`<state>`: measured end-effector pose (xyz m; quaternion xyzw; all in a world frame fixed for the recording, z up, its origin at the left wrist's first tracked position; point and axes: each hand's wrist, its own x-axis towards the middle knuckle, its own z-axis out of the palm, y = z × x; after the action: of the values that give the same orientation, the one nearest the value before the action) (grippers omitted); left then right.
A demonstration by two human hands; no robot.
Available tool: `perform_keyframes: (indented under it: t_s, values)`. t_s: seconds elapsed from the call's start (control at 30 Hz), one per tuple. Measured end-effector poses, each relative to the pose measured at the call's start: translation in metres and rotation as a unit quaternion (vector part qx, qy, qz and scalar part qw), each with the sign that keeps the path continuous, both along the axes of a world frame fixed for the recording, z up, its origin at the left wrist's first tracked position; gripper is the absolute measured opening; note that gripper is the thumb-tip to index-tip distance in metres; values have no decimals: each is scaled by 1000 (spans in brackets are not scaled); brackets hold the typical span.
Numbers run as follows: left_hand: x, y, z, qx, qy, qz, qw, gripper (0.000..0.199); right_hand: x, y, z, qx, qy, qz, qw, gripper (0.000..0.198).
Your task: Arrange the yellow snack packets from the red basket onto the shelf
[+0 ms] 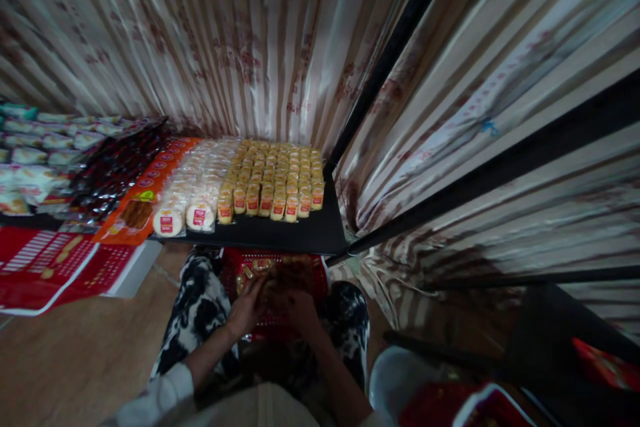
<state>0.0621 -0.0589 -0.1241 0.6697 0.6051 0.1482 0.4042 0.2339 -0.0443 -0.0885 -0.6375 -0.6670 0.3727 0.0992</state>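
Both my hands are low over a red plastic basket (323, 280) between my knees. Small gold-wrapped snacks (256, 265) lie in its left part. My left hand (246, 307) reaches in from the left, its fingers curled against a dark brown, blurred mass (287, 278). On the other side of that mass is my right hand (300, 312), also closed, its fingertips lost in shadow. What the fingers hold is too dim to make out. Beyond the basket, rows of yellow packaged cakes (273, 180) stand on a black shelf (280, 233).
Left along the shelf are round white packaged biscuits (170, 220), an orange packet (133, 213), dark packets (117, 170) and white packets (30, 157). A red printed box (50, 267) sits at left. Black bars (480, 177) cross before the curtain (225, 33). A pale bucket (400, 377) stands at lower right.
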Motion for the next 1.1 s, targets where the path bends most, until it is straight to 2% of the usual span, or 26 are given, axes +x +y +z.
perform_keyframes:
  t_s: [0.17,0.27,0.37,0.5,0.63,0.8,0.87,0.97,1.03,1.1]
  values:
    - [6,10,26,46,-88,1,995,55,20,13,38,67,77,-1,995,27]
    - [14,11,41,63,-113,38,991,38,28,18,52,93,122,-19,988,25]
    - [20,12,55,62,-128,78,987,30,32,21,62,116,198,-44,972,24]
    - [25,17,73,26,-175,121,977,33,33,24,68,163,281,-130,937,22]
    - [29,24,90,-30,-273,146,950,46,32,25,63,158,315,-217,910,27]
    - [37,33,105,-77,-355,173,916,59,24,22,55,89,377,-194,901,36]
    - [39,37,111,-86,-351,158,919,61,21,20,56,96,372,-204,900,44]
    - [36,47,122,-58,-287,104,951,55,22,20,67,165,301,-225,912,52]
    - [31,56,134,-22,-198,37,979,46,27,22,79,233,234,-192,924,50]
    - [25,67,150,12,-99,-50,994,41,33,26,91,288,174,-139,932,45]
